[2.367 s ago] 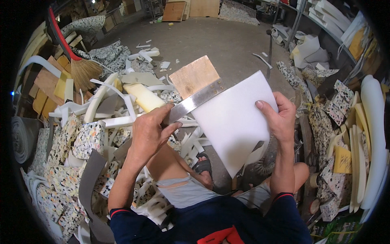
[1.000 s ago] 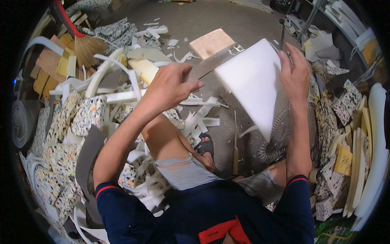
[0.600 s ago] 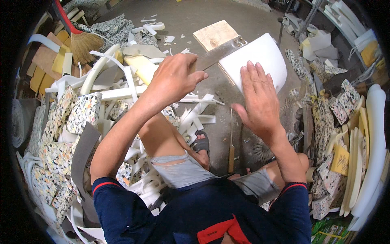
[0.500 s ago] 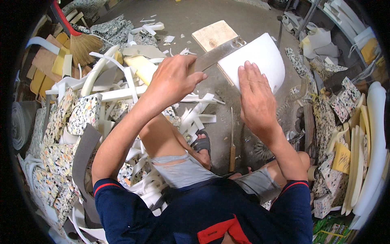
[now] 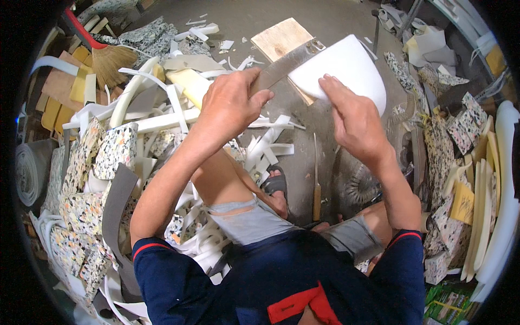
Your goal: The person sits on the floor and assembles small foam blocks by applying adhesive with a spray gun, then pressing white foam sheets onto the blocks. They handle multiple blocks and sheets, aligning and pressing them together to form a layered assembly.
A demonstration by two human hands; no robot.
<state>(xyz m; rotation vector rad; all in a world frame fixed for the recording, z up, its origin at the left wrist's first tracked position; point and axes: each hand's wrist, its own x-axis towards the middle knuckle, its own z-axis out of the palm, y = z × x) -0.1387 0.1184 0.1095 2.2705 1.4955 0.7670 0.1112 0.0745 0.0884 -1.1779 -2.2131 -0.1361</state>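
White foam (image 5: 352,67) touches the right hand (image 5: 358,122), floor (image 5: 338,24) bordering its far edge.

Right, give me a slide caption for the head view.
Left hand gripping a flat metal strip, right hand at a white foam piece, with white scraps strewn on the person's left.

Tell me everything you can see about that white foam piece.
The white foam piece looks smooth and soft, with a straight upper-left edge and a curved right side. It lies before the person, apparently partly on the wooden board. The metal strip runs along its straight edge; the right hand covers its near part, seemingly touching.
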